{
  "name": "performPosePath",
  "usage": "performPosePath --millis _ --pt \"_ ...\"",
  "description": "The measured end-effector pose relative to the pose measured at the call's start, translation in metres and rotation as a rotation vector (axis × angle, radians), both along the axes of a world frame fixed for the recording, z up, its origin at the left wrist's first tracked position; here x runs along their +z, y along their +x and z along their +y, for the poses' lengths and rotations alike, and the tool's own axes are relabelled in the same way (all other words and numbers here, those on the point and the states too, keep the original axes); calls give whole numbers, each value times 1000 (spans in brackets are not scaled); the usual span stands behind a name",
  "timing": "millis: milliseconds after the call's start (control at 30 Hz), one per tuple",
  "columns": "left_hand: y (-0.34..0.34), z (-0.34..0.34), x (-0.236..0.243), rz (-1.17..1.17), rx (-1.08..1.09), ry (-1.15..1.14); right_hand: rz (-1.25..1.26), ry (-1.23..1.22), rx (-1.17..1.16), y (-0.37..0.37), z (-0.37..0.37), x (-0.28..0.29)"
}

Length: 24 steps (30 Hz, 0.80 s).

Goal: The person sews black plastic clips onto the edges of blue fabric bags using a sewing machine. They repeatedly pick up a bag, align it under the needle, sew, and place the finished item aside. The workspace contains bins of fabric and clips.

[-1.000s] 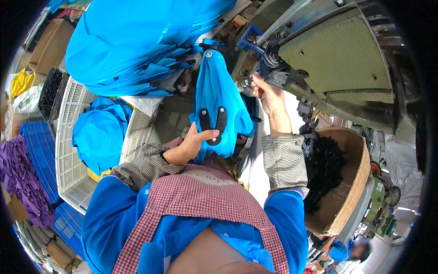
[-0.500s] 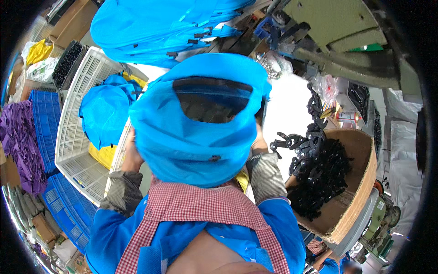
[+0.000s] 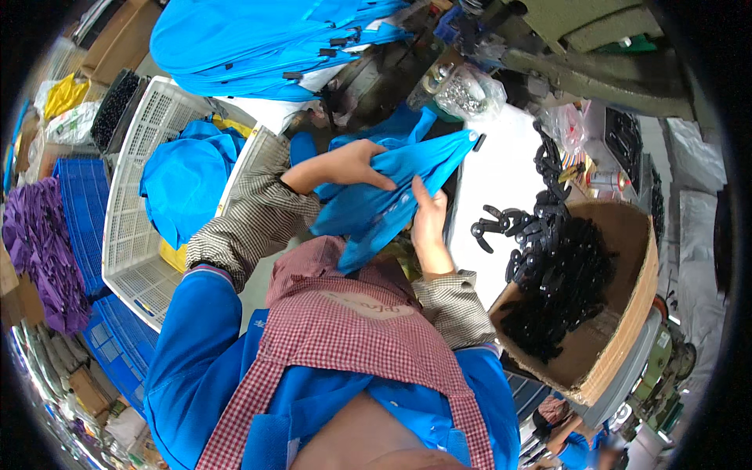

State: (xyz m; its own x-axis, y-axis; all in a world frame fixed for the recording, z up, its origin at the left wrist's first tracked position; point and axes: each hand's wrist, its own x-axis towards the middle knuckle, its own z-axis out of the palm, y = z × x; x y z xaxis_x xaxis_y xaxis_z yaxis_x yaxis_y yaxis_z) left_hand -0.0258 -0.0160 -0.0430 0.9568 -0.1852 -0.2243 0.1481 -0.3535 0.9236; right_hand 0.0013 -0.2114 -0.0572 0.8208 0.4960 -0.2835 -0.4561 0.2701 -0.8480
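Observation:
A blue fabric piece (image 3: 392,192) hangs folded in front of my apron, between both hands. Its pointed end reaches to the upper right, where a small black part and a round light spot show at the tip. My left hand (image 3: 351,168) grips the cloth from the left, thumb on top. Lower down on the right, my right hand (image 3: 429,215) pinches its edge between thumb and fingers. Right of the hands, black plastic pieces (image 3: 513,223) lie loosely on the white tabletop (image 3: 501,168), joined in a trail to a cardboard box (image 3: 619,345) full of similar pieces.
At the left stands a white plastic basket (image 3: 129,243) with blue fabric in it. Stacked blue fabric (image 3: 258,43) lies at the far side. Clear plastic bags (image 3: 470,94) and a green machine (image 3: 611,70) are beyond the tabletop. Blue crates (image 3: 82,219) and purple fabric (image 3: 43,251) sit farther left.
The blue fabric was spread wide with a dark oval opening facing up; now it is collapsed and folded. Both hands, formerly at its sides, have come closer together over it.

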Motion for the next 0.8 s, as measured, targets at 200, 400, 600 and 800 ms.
performPosePath --millis 200,400,600,800 --pt "36 -20 8 95 63 -305 -118 -57 -17 54 -5 21" --pt "68 -24 25 -5 191 -400 -157 -182 64 90 1 53" --pt "94 7 43 147 87 -318 -227 -290 182 127 13 74" --pt "112 26 50 190 94 -362 -322 -310 239 149 34 71"
